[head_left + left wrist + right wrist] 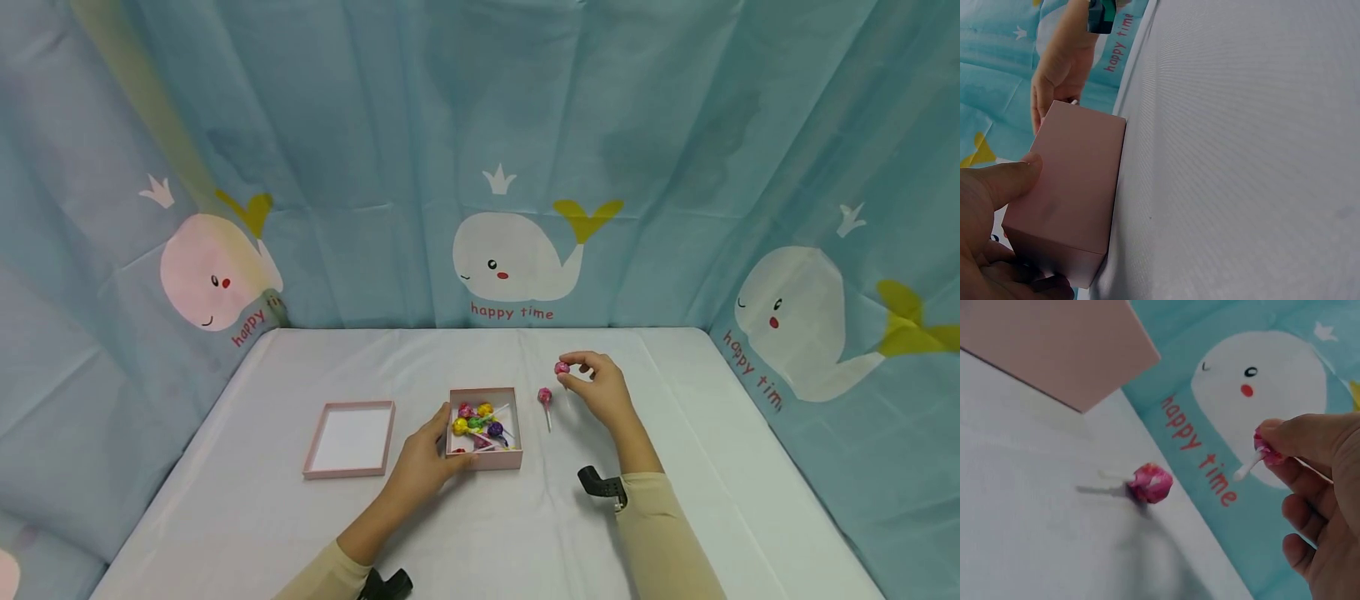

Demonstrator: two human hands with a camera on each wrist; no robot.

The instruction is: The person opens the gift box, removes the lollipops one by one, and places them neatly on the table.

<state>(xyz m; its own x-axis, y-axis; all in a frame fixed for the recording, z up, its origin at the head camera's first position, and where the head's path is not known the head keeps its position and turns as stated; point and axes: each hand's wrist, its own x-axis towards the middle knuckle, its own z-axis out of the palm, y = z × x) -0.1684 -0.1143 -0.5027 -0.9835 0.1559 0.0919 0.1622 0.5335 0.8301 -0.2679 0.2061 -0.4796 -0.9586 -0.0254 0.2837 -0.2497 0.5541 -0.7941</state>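
Observation:
A pink open box (484, 461) stands on the table with several wrapped lollipops (480, 423) inside, yellow, pink, green and purple. My left hand (422, 467) grips the box at its left side; in the left wrist view the thumb lies on the box's pink wall (1072, 181). Between thumb and fingers, my right hand (602, 392) pinches a pink lollipop (1266, 447) by its wrapped head, its white stick hanging free. Another pink lollipop (545, 396) lies on the table between the box and the right hand.
A shallow pink box lid (348, 440) with a white inside lies left of the box. The white-covered table (247, 517) meets a blue whale-print curtain (375, 167) at its back and sides. Black wrist mounts (600, 483) sit on the sleeves.

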